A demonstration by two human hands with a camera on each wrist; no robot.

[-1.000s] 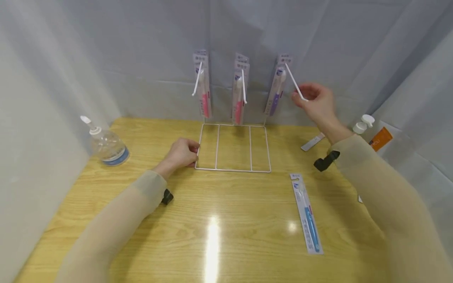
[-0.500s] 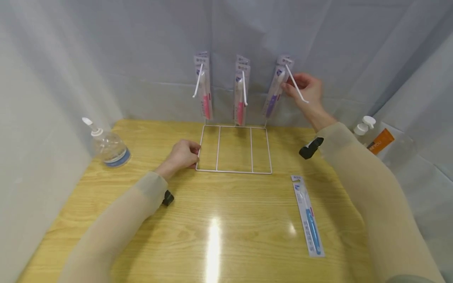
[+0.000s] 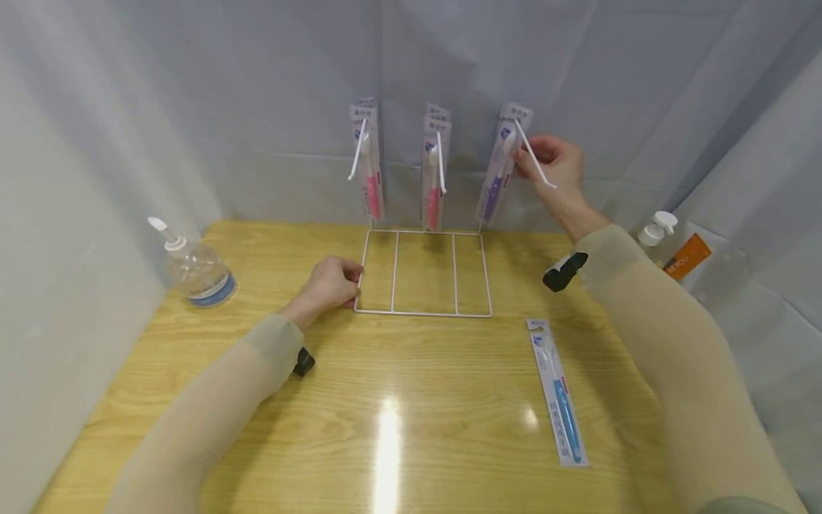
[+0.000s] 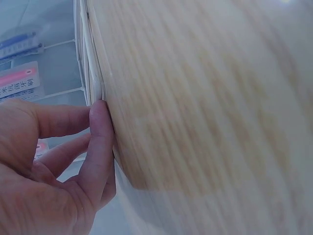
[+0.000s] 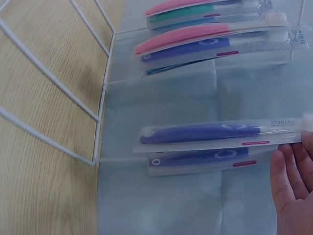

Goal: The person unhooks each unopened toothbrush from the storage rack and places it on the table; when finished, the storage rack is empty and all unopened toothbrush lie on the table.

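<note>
R hand (image 3: 557, 163) at 1 o'clock, fingers pinching purple toothbrush pack (image 3: 499, 171) hung on rack peg (image 3: 535, 163). L hand (image 3: 330, 280) at 9 o'clock, fingers curled, gripping wire rack base (image 3: 424, 312) corner. Blue toothbrush pack (image 3: 557, 392) flat on table (image 3: 417, 414), 5 o'clock.

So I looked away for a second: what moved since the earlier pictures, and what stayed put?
The right hand moved left from the tip of the rack's right hook to the purple toothbrush pack hanging there, and now touches it. The left hand stayed on the wire rack base, and the blue toothbrush pack stayed on the table.
</note>
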